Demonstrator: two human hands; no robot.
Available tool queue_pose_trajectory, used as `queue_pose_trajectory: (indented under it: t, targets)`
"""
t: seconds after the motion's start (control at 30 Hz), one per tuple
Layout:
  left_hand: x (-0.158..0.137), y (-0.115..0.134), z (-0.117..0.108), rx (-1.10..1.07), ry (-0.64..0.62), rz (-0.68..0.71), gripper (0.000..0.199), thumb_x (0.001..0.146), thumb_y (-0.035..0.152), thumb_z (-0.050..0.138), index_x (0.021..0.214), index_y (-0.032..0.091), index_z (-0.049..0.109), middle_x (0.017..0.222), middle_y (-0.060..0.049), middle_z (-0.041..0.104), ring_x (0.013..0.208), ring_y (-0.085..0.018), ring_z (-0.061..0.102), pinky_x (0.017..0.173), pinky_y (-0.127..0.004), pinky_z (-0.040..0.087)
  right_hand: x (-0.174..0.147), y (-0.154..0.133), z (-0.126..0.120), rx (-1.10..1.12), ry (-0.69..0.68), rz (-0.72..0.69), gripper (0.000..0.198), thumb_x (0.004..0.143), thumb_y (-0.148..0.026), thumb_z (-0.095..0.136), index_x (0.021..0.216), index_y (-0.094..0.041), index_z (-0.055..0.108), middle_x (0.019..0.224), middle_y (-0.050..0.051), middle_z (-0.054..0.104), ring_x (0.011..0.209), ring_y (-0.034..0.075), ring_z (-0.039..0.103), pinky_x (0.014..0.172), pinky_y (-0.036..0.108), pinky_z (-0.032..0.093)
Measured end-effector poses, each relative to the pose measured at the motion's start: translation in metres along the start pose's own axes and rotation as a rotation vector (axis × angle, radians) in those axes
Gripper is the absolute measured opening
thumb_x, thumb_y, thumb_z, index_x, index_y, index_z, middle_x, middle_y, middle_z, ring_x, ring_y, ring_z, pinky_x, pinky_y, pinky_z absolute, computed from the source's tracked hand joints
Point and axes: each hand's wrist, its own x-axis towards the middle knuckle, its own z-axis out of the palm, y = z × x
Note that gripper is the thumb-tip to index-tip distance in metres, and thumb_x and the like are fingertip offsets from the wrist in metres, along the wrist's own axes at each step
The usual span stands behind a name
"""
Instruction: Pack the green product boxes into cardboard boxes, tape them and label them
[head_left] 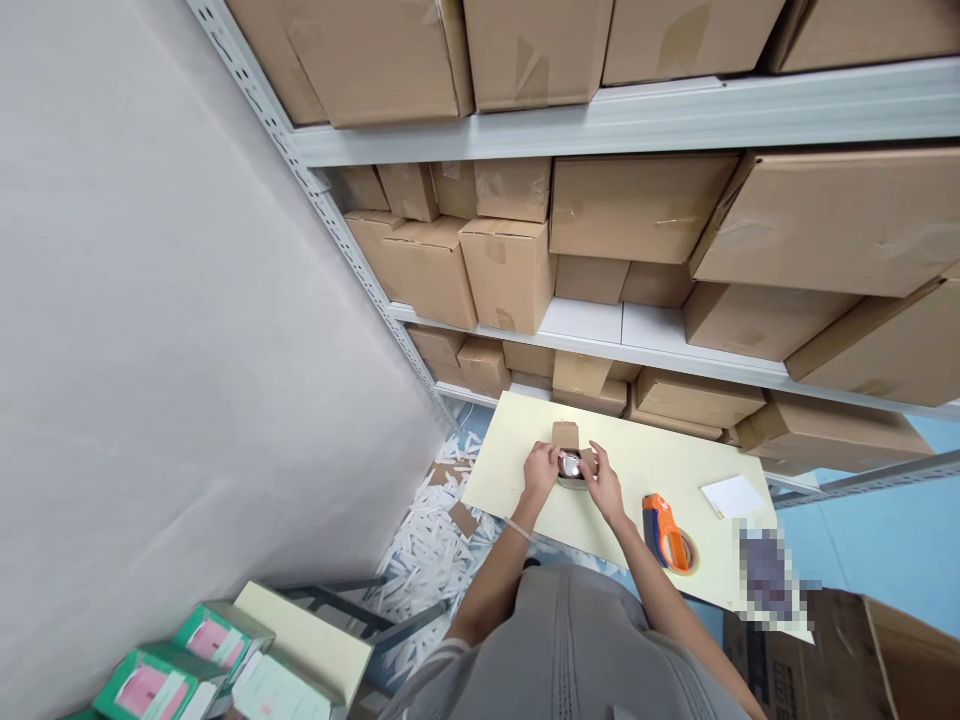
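Note:
A small cardboard box [565,436] stands on the pale yellow tabletop with its back flap up. Inside it sits a shiny, rounded, silver object [570,464], whose kind I cannot make out. My left hand [541,468] is closed at the box's left side, fingertips at the edge of the silver object. On the opposite side, my right hand [604,484] grips the box around its side flap, with the thumb near the silver object. An orange tape dispenser [667,535] with a tape roll lies to the right of my right hand.
A white card or flat box [733,496] and a blurred dark item [766,572] lie on the table [495,440]'s right part. Shelves [585,322] of cardboard boxes rise behind. Paper strips [420,560] litter the floor at left, near green-and-pink boxes [214,640]. A large open carton [832,650] stands lower right.

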Motion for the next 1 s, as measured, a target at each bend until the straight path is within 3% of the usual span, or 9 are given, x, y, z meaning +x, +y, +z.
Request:
queue_pose_trajectory:
  t: [0.17,0.3,0.43,0.53,0.67,0.8,0.93,1.0]
  targets:
    - [-0.003,-0.013,0.001,-0.421,0.038,-0.107,0.029,0.098,0.032,0.037,0.110,0.022,0.062,0.106,-0.007,0.071,0.099,-0.020,0.067,0.089,-0.036,0.053,0.004,0.002,-0.004,0.237,0.146,0.090,0.061,0.087,-0.065,0.040,0.118,-0.019,0.067,0.122,0.012,0.069,0.116,0.027,0.061,0.100,0.046,0.047]
    - [0.001,-0.019,0.006,-0.728,-0.022,-0.222,0.036,0.092,0.032,0.049,0.126,0.019,0.051,0.113,-0.013,0.067,0.087,-0.019,0.070,0.072,-0.036,0.060,0.011,0.005,-0.005,0.443,0.132,0.203,0.057,0.076,-0.066,0.056,0.103,-0.019,0.074,0.108,0.009,0.074,0.100,0.027,0.067,0.085,0.045,0.054]
    - [0.008,-0.020,0.019,-0.722,-0.025,-0.237,0.055,0.075,0.024,0.071,0.126,0.021,0.051,0.122,-0.013,0.061,0.081,-0.016,0.068,0.064,-0.030,0.060,0.016,0.008,-0.001,0.407,0.053,0.138,0.046,0.069,-0.053,0.067,0.099,-0.020,0.074,0.111,0.010,0.072,0.093,0.024,0.066,0.084,0.043,0.054]
    - [0.016,-0.022,0.032,-0.679,-0.005,-0.242,0.061,0.069,0.018,0.076,0.125,0.021,0.053,0.122,-0.010,0.060,0.076,-0.013,0.065,0.063,-0.027,0.058,0.018,0.013,0.005,0.303,0.056,0.074,0.051,0.068,-0.050,0.067,0.110,-0.021,0.071,0.112,0.009,0.068,0.085,0.022,0.064,0.080,0.043,0.055]
    - [0.028,-0.028,0.039,-0.595,0.053,-0.184,0.057,0.066,0.009,0.078,0.118,0.017,0.059,0.113,-0.009,0.062,0.086,-0.018,0.066,0.079,-0.035,0.058,0.021,0.026,0.011,0.231,0.083,0.094,0.067,0.068,-0.050,0.068,0.126,-0.018,0.062,0.102,0.008,0.063,0.070,0.017,0.059,0.076,0.040,0.055]
    - [0.037,-0.032,0.038,-0.569,0.051,-0.143,0.046,0.061,0.003,0.080,0.103,0.016,0.067,0.104,-0.007,0.063,0.104,-0.024,0.062,0.097,-0.041,0.050,0.025,0.037,0.010,0.236,0.080,0.101,0.061,0.070,-0.053,0.067,0.118,-0.016,0.065,0.100,0.008,0.062,0.067,0.016,0.056,0.074,0.038,0.054]
    - [0.036,-0.028,0.038,-0.583,-0.021,-0.074,0.042,0.066,0.005,0.076,0.105,0.016,0.069,0.110,-0.009,0.064,0.096,-0.022,0.063,0.090,-0.039,0.053,0.029,0.039,0.005,0.230,0.089,0.136,0.053,0.067,-0.054,0.068,0.106,-0.017,0.070,0.095,0.007,0.063,0.065,0.016,0.054,0.069,0.036,0.054]
    - [0.034,-0.024,0.039,-0.589,-0.049,-0.033,0.037,0.071,0.006,0.071,0.106,0.017,0.069,0.115,-0.009,0.063,0.095,-0.021,0.063,0.087,-0.037,0.054,0.030,0.036,0.003,0.231,0.086,0.221,0.051,0.067,-0.052,0.068,0.106,-0.018,0.070,0.089,0.005,0.062,0.062,0.015,0.053,0.064,0.033,0.053]
